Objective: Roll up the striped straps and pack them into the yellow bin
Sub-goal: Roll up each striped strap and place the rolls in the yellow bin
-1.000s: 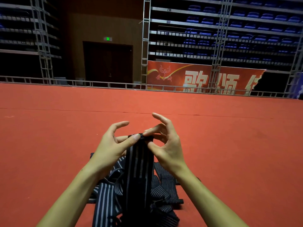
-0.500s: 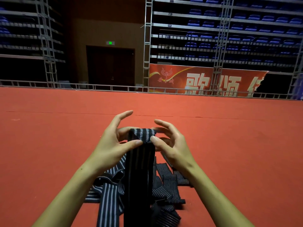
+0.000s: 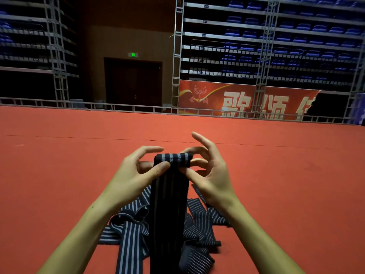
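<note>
1. A second ago I had only pinched the top end of the dark elastic strap with pale grey stripes [image 3: 169,194]; now that end is folded over into a small first turn [image 3: 173,159] held up between my hands.
2. My left hand [image 3: 136,175] pinches the strap's left edge just under the turn, thumb in front; my right hand [image 3: 209,175] pinches the right edge, its index finger lifted free.
3. So I judge the rolling has just begun: one turn made, nearly the whole length left hanging toward me.
4. The loose heap of other striped straps [image 3: 134,230] lies on the red carpet floor [image 3: 59,175] near me, under my forearms, none rolled.
5. The yellow bin is not in view, the held strap's lower end is cut off by the near edge, and how many straps are heaped I cannot count.
</note>
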Tool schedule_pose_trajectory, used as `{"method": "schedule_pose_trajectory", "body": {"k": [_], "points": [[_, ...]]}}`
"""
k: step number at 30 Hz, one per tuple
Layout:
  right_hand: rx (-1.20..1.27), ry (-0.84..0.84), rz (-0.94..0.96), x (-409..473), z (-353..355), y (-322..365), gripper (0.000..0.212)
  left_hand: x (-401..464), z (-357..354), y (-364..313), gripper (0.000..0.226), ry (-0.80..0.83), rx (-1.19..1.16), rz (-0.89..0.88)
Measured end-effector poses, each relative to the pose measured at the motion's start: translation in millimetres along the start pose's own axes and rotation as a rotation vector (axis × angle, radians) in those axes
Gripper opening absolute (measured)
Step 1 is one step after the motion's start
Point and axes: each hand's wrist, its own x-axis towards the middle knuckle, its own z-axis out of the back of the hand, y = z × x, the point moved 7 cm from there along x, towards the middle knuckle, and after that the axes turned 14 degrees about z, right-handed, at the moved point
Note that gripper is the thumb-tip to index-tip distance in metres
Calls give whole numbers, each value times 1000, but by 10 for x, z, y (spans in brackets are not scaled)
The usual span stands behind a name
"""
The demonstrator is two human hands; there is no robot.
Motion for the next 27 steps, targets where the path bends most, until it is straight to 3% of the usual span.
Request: {"method": "schedule_pose_trajectory", "body": {"k": [6, 12, 17, 22, 27], "points": [[-12, -46, 43, -76, -34, -56, 81, -3, -15, -21, 40, -5, -68, 39], [65, -121, 15, -170, -76, -136, 64, -52, -18, 34, 61, 29, -203, 95], [94, -26, -155, -290, -83, -269, 60, -116, -4, 106, 72, 9, -214, 93], [140, 85, -306, -348, -86, -360, 64, -162, 55, 79, 82, -64, -76, 20], [125, 39, -249, -276, -127, -299, 69, -212, 29, 4, 80, -105, -59, -54]]}}
